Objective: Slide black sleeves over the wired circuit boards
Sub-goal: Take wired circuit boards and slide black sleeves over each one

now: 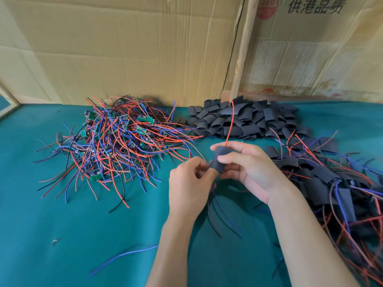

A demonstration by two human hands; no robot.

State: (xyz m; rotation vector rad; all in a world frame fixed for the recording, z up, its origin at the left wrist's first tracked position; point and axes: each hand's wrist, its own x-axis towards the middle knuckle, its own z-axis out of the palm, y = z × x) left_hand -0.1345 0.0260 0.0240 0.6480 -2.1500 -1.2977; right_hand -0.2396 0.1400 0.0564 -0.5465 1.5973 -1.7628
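The fingers [232, 159] of the right hand [248, 168] are clamped on a black sleeve [219, 160], thumb over its upper side and the other fingertips beneath, holding it tilted above the worktop [103, 235]. The left hand [190, 183] meets the sleeve's lower end, its thumb and forefinger pinched together there; whether they grip a board or only wires is hidden by the fingers. A red wire [230, 123] rises out of the sleeve's upper end and curves up past the stack behind it. Dark, blue and reddish wires [219, 212] hang from under the left hand toward the green cloth. Behind the hands lies a heap of empty sleeves [248, 119], short flattened black tubes piled against the cardboard wall [124, 48]. To the left sits a tangled pile of boards [116, 137], small green boards with red, blue and black leads spreading outward. To the right, beside the right forearm, lies a pile of sleeved boards [331, 183], with wires trailing from the black tubes. 1 loose blue wire [122, 257] lies alone on the cloth near the left forearm, and a small scrap [56, 241] rests farther left. A wooden post [242, 48] stands against the cardboard.
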